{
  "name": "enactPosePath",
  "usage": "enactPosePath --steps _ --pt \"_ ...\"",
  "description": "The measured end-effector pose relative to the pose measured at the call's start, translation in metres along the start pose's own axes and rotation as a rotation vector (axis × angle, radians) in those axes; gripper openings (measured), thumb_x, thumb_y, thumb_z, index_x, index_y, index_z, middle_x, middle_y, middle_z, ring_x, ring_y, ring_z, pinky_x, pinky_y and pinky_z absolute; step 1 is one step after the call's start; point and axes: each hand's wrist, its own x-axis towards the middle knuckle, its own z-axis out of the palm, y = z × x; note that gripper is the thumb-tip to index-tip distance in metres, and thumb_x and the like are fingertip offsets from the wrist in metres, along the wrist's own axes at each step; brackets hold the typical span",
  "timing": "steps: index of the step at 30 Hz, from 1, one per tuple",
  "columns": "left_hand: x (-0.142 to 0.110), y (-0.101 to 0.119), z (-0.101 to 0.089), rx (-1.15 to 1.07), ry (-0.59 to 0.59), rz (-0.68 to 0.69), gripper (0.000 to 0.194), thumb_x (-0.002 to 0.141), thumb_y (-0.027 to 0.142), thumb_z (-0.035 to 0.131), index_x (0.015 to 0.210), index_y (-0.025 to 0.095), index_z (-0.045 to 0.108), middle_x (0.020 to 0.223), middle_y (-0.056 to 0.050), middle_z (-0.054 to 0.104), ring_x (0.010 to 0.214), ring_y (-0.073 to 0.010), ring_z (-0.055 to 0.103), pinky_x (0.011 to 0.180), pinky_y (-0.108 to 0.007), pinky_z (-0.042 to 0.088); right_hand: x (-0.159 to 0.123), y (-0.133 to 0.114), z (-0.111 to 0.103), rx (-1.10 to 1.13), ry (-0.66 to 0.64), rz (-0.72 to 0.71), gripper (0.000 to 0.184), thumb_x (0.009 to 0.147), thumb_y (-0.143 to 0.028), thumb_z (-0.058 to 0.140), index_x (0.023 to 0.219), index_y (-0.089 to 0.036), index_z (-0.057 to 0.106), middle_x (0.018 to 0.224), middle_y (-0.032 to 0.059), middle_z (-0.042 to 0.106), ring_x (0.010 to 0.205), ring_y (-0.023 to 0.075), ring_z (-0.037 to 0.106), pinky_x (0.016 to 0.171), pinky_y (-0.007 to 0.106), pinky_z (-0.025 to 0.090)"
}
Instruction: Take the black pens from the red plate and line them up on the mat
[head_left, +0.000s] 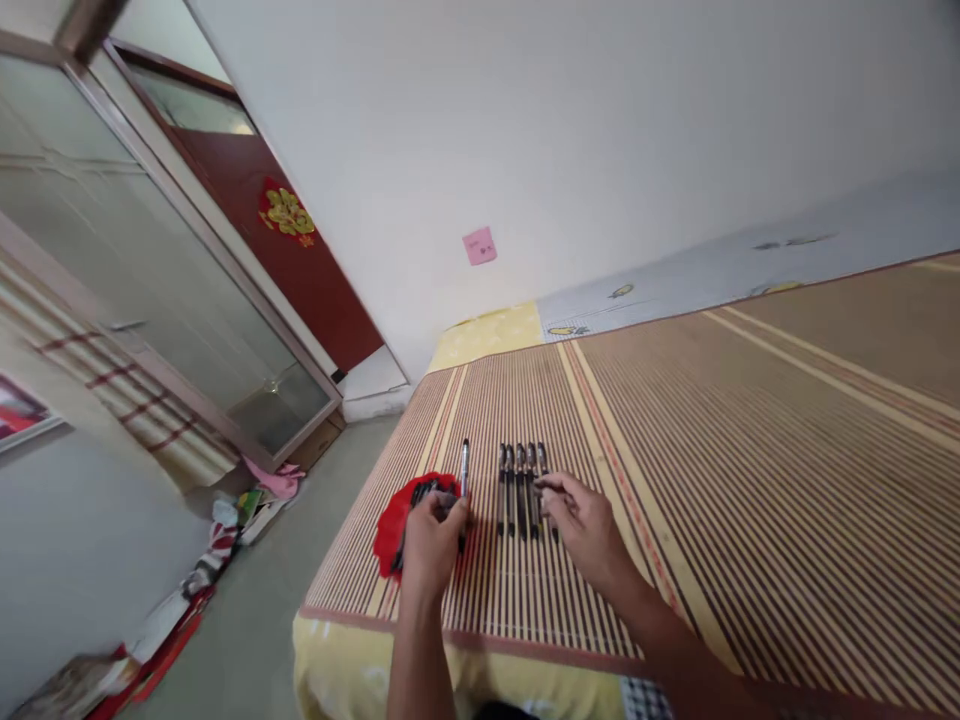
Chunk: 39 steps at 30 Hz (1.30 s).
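My left hand (433,535) is closed around a single pen (464,468) that sticks up and away from the fingers. Just left of that hand lies a red bag (391,528) with several dark pens (420,492) on it. My right hand (583,522) rests on the striped mat (675,450), fingers pinched at the rightmost pen of a neat row of several pens (520,485) laid side by side. The row lies between my two hands.
The mat covers a bed with a yellow sheet (487,335) showing at its edges. A white wall carries a pink note (480,245). A glass sliding door (150,280) stands at left, with clutter on the floor (225,540) below.
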Motion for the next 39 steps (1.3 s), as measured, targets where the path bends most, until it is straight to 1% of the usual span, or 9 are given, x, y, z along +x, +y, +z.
enactPosePath --steps 3,6,9,11,16,25,31,34,39 --pt "-0.005 0.016 0.045 -0.318 -0.256 -0.071 0.034 0.067 0.046 0.077 0.070 0.018 0.057 0.060 -0.003 0.067 0.052 -0.0158 0.061 0.056 -0.027 0.047 0.008 -0.001 -0.013 0.211 0.067 0.149 0.041 0.091 -0.049 0.053 0.109 -0.015 0.067 0.090 0.0094 0.071 0.073 0.0203 0.066 0.063 0.031 0.052" --pt "-0.013 0.019 0.087 -0.465 -0.411 -0.143 0.037 0.063 0.041 0.082 0.071 0.019 0.053 0.057 0.000 0.065 0.048 -0.0150 0.061 0.053 -0.026 0.047 0.018 0.001 -0.032 0.338 0.163 0.213 0.049 0.087 -0.057 0.059 0.110 -0.015 0.070 0.097 0.0112 0.072 0.075 0.0191 0.065 0.060 0.028 0.049" --pt "-0.020 0.014 0.116 -0.528 -0.574 -0.181 0.036 0.067 0.039 0.081 0.071 0.020 0.050 0.055 0.002 0.062 0.047 -0.0140 0.060 0.051 -0.023 0.045 0.025 0.006 -0.050 0.391 0.217 0.253 0.047 0.078 -0.058 0.071 0.100 -0.016 0.072 0.083 0.0064 0.071 0.065 0.0149 0.059 0.054 0.025 0.043" --pt "-0.023 0.011 0.128 -0.572 -0.607 -0.196 0.033 0.072 0.040 0.078 0.076 0.019 0.053 0.056 0.003 0.060 0.047 -0.0115 0.057 0.048 -0.021 0.042 0.026 0.009 -0.059 0.408 0.241 0.280 0.044 0.073 -0.055 0.078 0.092 -0.016 0.072 0.070 0.0013 0.065 0.057 0.0116 0.053 0.052 0.023 0.039" --pt "-0.028 0.013 0.141 -0.636 -0.594 -0.175 0.035 0.078 0.045 0.077 0.092 0.019 0.057 0.063 0.006 0.055 0.046 -0.0069 0.045 0.044 -0.018 0.036 0.024 0.008 -0.068 0.450 0.272 0.321 0.040 0.071 -0.054 0.081 0.081 -0.017 0.068 0.066 -0.0024 0.059 0.055 0.0095 0.050 0.052 0.022 0.039" --pt "-0.031 0.006 0.141 -0.511 -0.409 -0.076 0.034 0.073 0.044 0.078 0.074 0.018 0.056 0.061 0.006 0.049 0.048 -0.0069 0.041 0.044 -0.018 0.032 0.021 0.001 -0.056 0.352 0.258 0.333 0.040 0.068 -0.054 0.082 0.077 -0.018 0.068 0.067 -0.0005 0.060 0.060 0.0129 0.055 0.053 0.023 0.045" --pt "-0.033 0.009 0.130 -0.473 -0.762 -0.217 0.034 0.077 0.049 0.072 0.075 0.020 0.055 0.054 0.007 0.048 0.035 -0.0059 0.033 0.035 -0.020 0.023 0.026 0.019 -0.100 0.471 0.659 0.306 0.030 0.075 -0.047 0.079 0.083 -0.021 0.067 0.081 0.0017 0.066 0.073 0.0149 0.064 0.065 0.026 0.056" --pt "-0.023 0.005 0.122 -0.552 -0.607 -0.171 0.033 0.080 0.049 0.071 0.080 0.017 0.062 0.059 0.002 0.058 0.044 -0.0075 0.047 0.042 -0.018 0.034 0.025 0.025 -0.114 0.475 0.730 0.306 0.028 0.073 -0.043 0.082 0.084 -0.021 0.068 0.081 0.0013 0.067 0.071 0.0140 0.063 0.063 0.024 0.055" --pt "0.003 -0.011 0.106 -0.755 -0.066 -0.249 0.046 0.063 0.053 0.085 0.081 0.015 0.066 0.063 0.002 0.061 0.050 -0.0071 0.051 0.045 -0.016 0.038 0.023 0.028 -0.094 0.244 0.448 0.362 0.041 0.070 -0.050 0.082 0.094 -0.018 0.071 0.078 0.0043 0.070 0.068 0.0171 0.065 0.061 0.028 0.054"
